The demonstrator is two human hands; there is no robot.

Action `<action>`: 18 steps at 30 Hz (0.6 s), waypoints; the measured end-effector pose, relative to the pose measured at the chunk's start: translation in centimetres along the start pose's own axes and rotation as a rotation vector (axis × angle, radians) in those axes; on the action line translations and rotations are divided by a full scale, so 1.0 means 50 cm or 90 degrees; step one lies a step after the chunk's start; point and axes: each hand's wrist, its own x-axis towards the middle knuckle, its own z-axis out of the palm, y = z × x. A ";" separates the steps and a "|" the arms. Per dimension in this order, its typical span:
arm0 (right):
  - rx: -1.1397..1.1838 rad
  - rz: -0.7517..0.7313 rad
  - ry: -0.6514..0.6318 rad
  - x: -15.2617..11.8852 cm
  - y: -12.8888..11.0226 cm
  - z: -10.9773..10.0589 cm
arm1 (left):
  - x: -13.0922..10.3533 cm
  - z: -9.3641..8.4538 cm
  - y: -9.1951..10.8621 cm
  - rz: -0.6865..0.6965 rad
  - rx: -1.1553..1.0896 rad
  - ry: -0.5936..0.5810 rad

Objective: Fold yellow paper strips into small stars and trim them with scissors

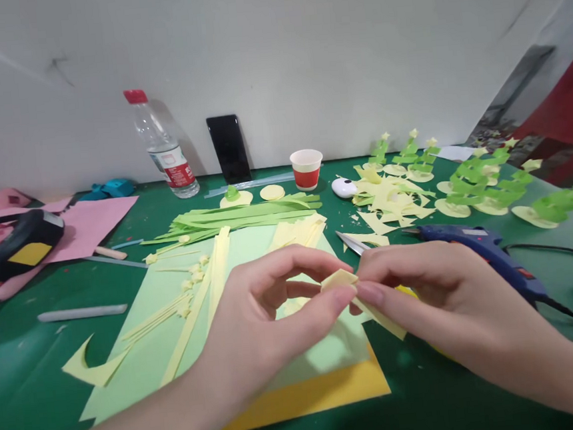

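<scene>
Between both hands is a pale yellow paper strip, folded into a small flat shape at its upper end, with a tail hanging down to the right. My left hand pinches the folded end between thumb and fingers. Thumb and index finger of my right hand are closed on the same strip. Below them lie light green paper sheets over a yellow-orange sheet. More yellow strips and small folded paper stars rest on the green sheet. Scissors lie partly hidden behind my right hand.
A blue glue gun with a black cord lies at right, near finished green paper spirals. Yellow scraps, a paper cup, a phone and a water bottle stand or lie behind. A tape measure is at left.
</scene>
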 end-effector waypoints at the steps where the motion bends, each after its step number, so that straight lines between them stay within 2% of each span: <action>1: -0.003 -0.004 0.000 0.000 0.000 0.000 | -0.001 0.000 0.000 -0.006 0.000 -0.002; 10: -0.014 -0.028 0.023 0.000 0.002 0.002 | -0.004 -0.005 -0.001 -0.028 0.011 0.012; 18: -0.031 -0.018 -0.014 -0.004 0.001 0.001 | -0.003 -0.004 0.002 -0.070 0.012 0.001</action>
